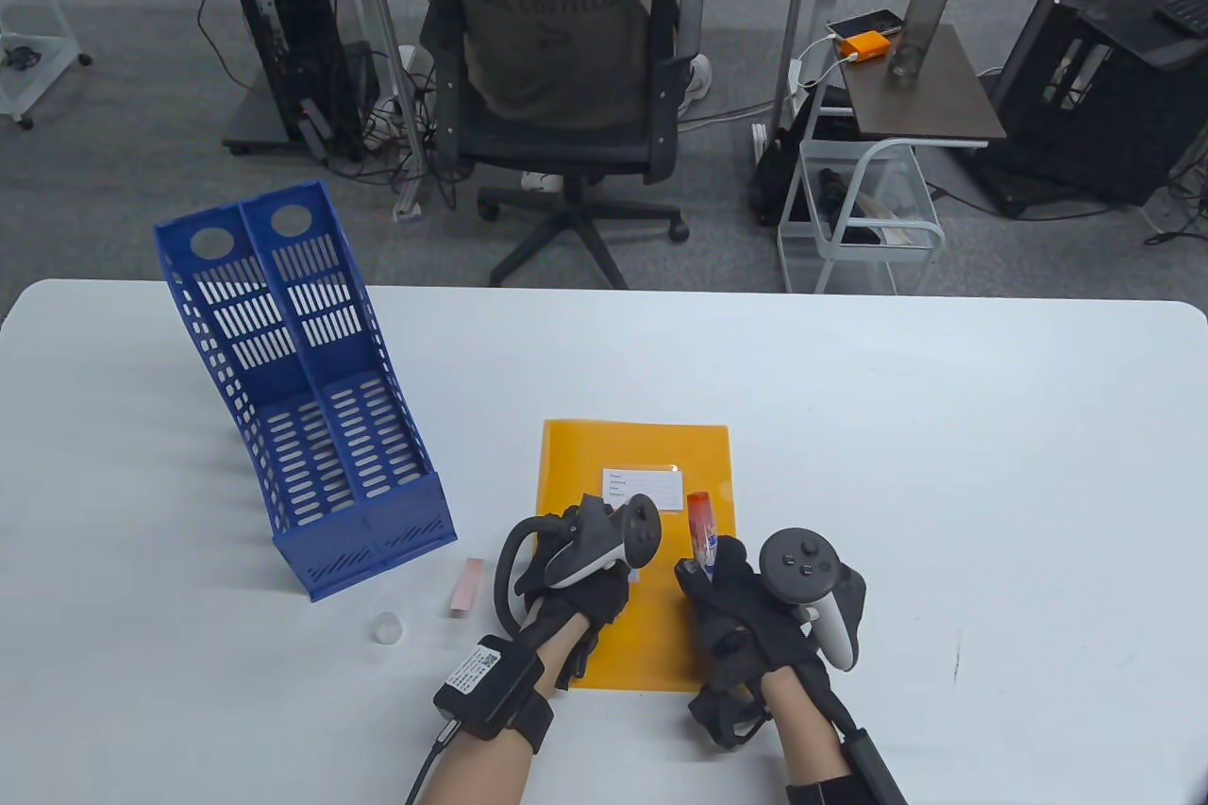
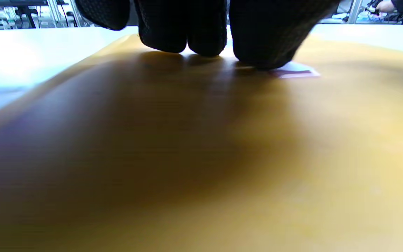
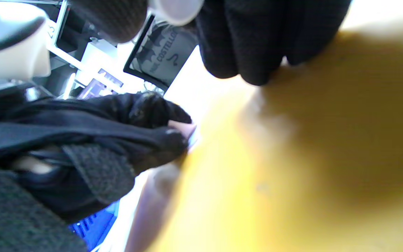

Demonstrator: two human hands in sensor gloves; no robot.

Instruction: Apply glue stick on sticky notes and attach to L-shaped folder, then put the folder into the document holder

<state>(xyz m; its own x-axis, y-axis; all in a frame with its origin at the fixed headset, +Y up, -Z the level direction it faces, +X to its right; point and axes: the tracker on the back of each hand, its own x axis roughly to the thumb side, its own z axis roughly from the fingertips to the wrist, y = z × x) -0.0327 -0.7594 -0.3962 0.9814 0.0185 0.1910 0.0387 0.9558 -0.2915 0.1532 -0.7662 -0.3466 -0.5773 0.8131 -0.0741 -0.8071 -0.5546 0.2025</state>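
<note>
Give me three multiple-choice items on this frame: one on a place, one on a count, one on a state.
1. Where does the orange plastic L-shaped folder lie?
A. flat on the table
B. in the holder
C. on the chair

2. How many compartments has the blue perforated plastic document holder?
A. one
B. two
C. four

3. What is the right hand doing?
A. resting open
B. gripping the red-tipped glue stick
C. lifting the folder

Key: 1 A, it lies flat by both hands; 2 B, one divider splits it; 3 B, fingers curl round the stick.

My gloves (image 1: 566, 602) are matt black knit cloth. The orange folder (image 1: 632, 456) is smooth, glossy plastic, the blue document holder (image 1: 311, 427) perforated plastic, the table (image 1: 944, 465) smooth white.
</note>
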